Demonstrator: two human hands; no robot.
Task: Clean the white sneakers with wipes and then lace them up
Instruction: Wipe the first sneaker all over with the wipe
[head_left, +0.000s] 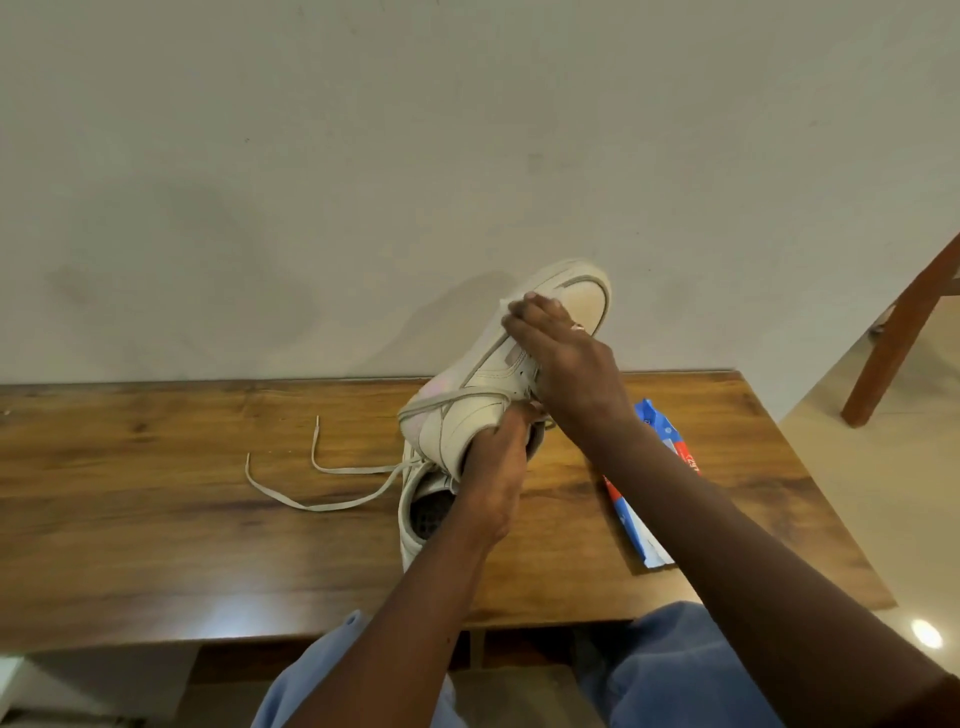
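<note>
The person sits at the long brown wooden table and holds one white low-top sneaker up in the air. Its toe points to the far right and its pale sole is turned to the right. The left hand grips this sneaker at the heel opening. The right hand has its fingers bent over a thin white wipe and presses it against the side of the sneaker, near the toe.

The second white sneaker lies on the table just under the left wrist, opening upward. A loose pale flat shoelace trails from the sneakers to the left over the wood. The blue, red and white soft pack of wipes lies on the right part of the table, partly hidden behind the right forearm.

I judge this to be the cleaning step; the lacing is not yet begun. To do it well, the left hand should hold the heel firmly so that the shoe does not turn under the pressure. The wipe should go in short strokes along the seam between sole and upper, where dirt usually collects. It is good to fold the wipe to a clean face when it becomes grey.
</note>
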